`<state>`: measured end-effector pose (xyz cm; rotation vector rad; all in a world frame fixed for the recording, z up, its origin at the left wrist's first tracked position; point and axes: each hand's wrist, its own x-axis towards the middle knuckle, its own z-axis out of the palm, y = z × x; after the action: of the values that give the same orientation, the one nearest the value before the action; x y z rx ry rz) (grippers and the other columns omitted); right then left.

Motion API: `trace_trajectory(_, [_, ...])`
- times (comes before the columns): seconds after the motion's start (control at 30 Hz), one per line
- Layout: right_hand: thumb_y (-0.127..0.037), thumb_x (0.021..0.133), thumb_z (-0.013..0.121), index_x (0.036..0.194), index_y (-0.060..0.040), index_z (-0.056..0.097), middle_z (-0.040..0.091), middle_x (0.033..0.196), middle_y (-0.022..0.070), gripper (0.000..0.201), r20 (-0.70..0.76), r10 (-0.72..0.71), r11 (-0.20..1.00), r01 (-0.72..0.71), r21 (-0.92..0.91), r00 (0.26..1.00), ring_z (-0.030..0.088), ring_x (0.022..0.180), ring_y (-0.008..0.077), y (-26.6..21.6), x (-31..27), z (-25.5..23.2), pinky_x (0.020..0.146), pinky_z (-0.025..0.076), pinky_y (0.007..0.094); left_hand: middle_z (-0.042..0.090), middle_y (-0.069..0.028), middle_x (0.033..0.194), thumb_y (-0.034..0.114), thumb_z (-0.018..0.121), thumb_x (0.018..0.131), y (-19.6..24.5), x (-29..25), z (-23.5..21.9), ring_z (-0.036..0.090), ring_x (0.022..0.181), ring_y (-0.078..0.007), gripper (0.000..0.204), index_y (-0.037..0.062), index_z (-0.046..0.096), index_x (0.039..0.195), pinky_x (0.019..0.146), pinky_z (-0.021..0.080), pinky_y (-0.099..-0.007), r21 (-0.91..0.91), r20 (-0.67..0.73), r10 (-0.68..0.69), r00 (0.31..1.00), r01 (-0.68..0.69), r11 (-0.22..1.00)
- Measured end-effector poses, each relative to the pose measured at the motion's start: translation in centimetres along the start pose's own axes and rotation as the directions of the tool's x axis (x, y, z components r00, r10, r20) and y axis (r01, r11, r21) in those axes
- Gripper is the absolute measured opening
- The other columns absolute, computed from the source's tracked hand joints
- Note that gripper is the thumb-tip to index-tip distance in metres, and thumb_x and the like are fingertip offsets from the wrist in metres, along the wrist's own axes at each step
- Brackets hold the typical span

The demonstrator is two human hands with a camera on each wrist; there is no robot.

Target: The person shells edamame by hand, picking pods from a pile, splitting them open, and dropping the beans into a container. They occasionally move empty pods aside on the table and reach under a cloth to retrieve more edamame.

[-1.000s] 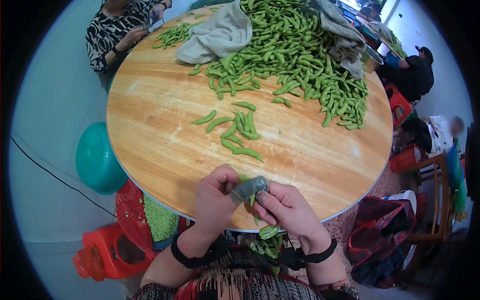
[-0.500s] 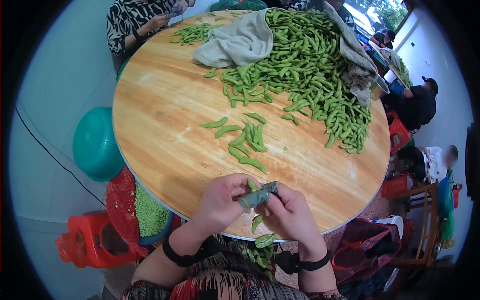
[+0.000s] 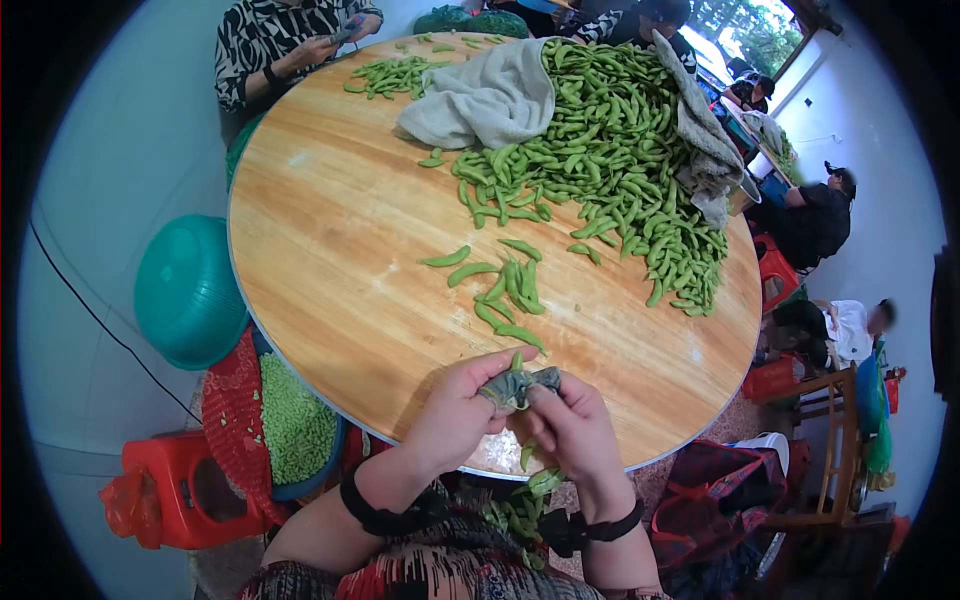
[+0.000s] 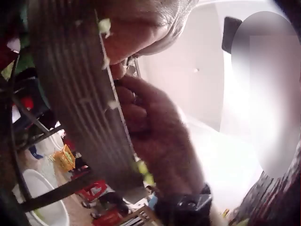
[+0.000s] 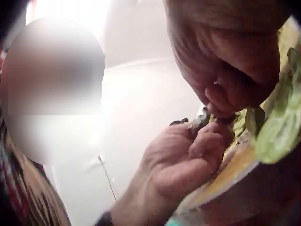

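Over the table's near edge both hands meet in the head view. The left hand pinches a green pod, whose tip sticks up between the fingers; grey-green wraps cover fingertips there. The right hand has its thumb and fingers curled against the same spot, and what lies between them is partly hidden. Just below it, pods hang near the table edge. In the right wrist view the fingertips of the left hand and right hand touch. Loose pods lie beyond the hands.
A large pod heap with a grey cloth covers the round table's far side. At left are a teal basin, shelled beans and a red stool. Another person sits at the far left.
The view has shifted, so the table sits differently in frame. Both hands stay together at the near edge; the pod between them now shows only its upper tip.
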<state>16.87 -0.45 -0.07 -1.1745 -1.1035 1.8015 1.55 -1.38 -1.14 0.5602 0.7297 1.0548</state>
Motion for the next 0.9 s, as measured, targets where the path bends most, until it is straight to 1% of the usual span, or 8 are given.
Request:
trace_trajectory(0.27, [-0.013, 0.089, 0.052, 0.087, -0.0046, 0.054, 0.051, 0.058, -0.0016, 0.009, 0.121, 0.126, 0.894, -0.166, 0.417, 0.985, 0.038, 0.042, 0.0022, -0.7, -0.9, 0.8, 0.037, 0.027, 0.0155, 0.053, -0.0029, 0.083, -0.001, 0.044, 0.086, 2.3, -0.8, -2.0, 0.039, 0.059, -0.0042, 0.038, -0.0061, 0.045, 0.123, 0.046, 0.024, -0.0155, -0.256, 0.249, -0.103, 0.963, 0.168, 0.952])
trace_trajectory(0.37, [-0.012, 0.088, 0.053, 0.084, -0.0032, 0.055, 0.052, 0.060, -0.0012, 0.010, 0.026, 0.090, 0.950, -0.093, 0.299, 0.996, 0.041, 0.044, 0.0025, -0.2, -0.8, 1.7, 0.040, 0.031, 0.0169, 0.052, -0.0031, 0.080, -0.001, 0.044, 0.086, 2.3, -0.8, -2.0, 0.039, 0.058, -0.0049, 0.036, -0.0072, 0.046, 0.121, 0.046, 0.025, -0.0165, -0.235, 0.195, -0.099, 0.976, 0.144, 0.961])
trace_trajectory(0.43, [-0.012, 0.087, 0.054, 0.079, -0.0013, 0.056, 0.052, 0.060, -0.0011, 0.014, -0.168, -0.273, 0.885, 0.179, -0.430, 0.947, 0.044, 0.049, 0.0028, 0.6, -0.7, 2.2, 0.045, 0.035, 0.0191, 0.052, -0.0033, 0.079, -0.002, 0.042, 0.085, 2.1, -0.5, -2.1, 0.039, 0.059, -0.0054, 0.035, -0.0077, 0.047, 0.120, 0.047, 0.026, -0.0169, -0.218, 0.149, -0.093, 0.985, 0.124, 0.968])
trace_trajectory(0.47, [-0.012, 0.087, 0.055, 0.076, 0.0000, 0.057, 0.051, 0.059, -0.0014, 0.016, -0.131, -0.355, 0.825, 0.245, -0.509, 0.926, 0.045, 0.052, 0.0034, 0.8, -0.8, 2.4, 0.047, 0.036, 0.0206, 0.052, -0.0032, 0.078, -0.004, 0.040, 0.084, 1.8, -0.3, -2.2, 0.039, 0.059, -0.0059, 0.037, -0.0075, 0.048, 0.120, 0.048, 0.028, -0.0173, -0.207, 0.146, -0.064, 0.987, 0.094, 0.974])
trace_trajectory(0.57, [-0.012, 0.087, 0.055, 0.078, 0.0005, 0.058, 0.050, 0.057, -0.0028, 0.015, -0.153, -0.241, 0.882, 0.151, -0.446, 0.958, 0.044, 0.051, 0.0041, 0.5, -1.4, 2.4, 0.047, 0.036, 0.0210, 0.053, -0.0041, 0.079, -0.008, 0.037, 0.081, 1.2, 0.5, -2.6, 0.039, 0.059, -0.0069, 0.040, -0.0073, 0.049, 0.119, 0.050, 0.030, -0.0184, -0.170, 0.096, -0.008, 0.995, 0.024, 0.985])
trace_trajectory(0.73, [-0.011, 0.085, 0.056, 0.079, 0.0015, 0.058, 0.049, 0.054, -0.0009, 0.014, -0.262, -0.343, 0.828, 0.159, -0.537, 0.902, 0.042, 0.049, 0.0051, 0.1, -1.2, 0.3, 0.046, 0.036, 0.0228, 0.058, -0.0083, 0.087, -0.012, 0.035, 0.076, 1.8, 0.2, -2.3, 0.043, 0.062, -0.0080, 0.046, -0.0069, 0.049, 0.119, 0.053, 0.034, -0.0192, 0.090, -0.004, 0.108, 0.994, -0.108, 0.990])
trace_trajectory(0.8, [-0.010, 0.083, 0.057, 0.077, 0.0017, 0.058, 0.048, 0.052, 0.0022, 0.013, -0.301, -0.452, 0.737, 0.161, -0.657, 0.840, 0.041, 0.049, 0.0054, 0.4, -1.0, -0.6, 0.046, 0.035, 0.0233, 0.060, -0.0111, 0.093, -0.014, 0.034, 0.074, 2.9, -0.9, -2.2, 0.047, 0.065, -0.0091, 0.050, -0.0062, 0.047, 0.121, 0.054, 0.036, -0.0193, 0.585, 0.040, 0.208, 0.977, -0.192, 0.788])
trace_trajectory(0.9, [-0.010, 0.083, 0.057, 0.076, 0.0020, 0.058, 0.048, 0.052, 0.0010, 0.014, -0.328, -0.464, 0.736, 0.151, -0.660, 0.823, 0.040, 0.049, 0.0053, 0.3, -1.4, -1.1, 0.046, 0.034, 0.0229, 0.061, -0.0110, 0.093, -0.015, 0.036, 0.073, 3.6, -1.1, -3.6, 0.049, 0.064, -0.0102, 0.052, -0.0036, 0.048, 0.122, 0.052, 0.037, -0.0194, 0.413, 0.063, 0.110, 0.992, -0.127, 0.902])
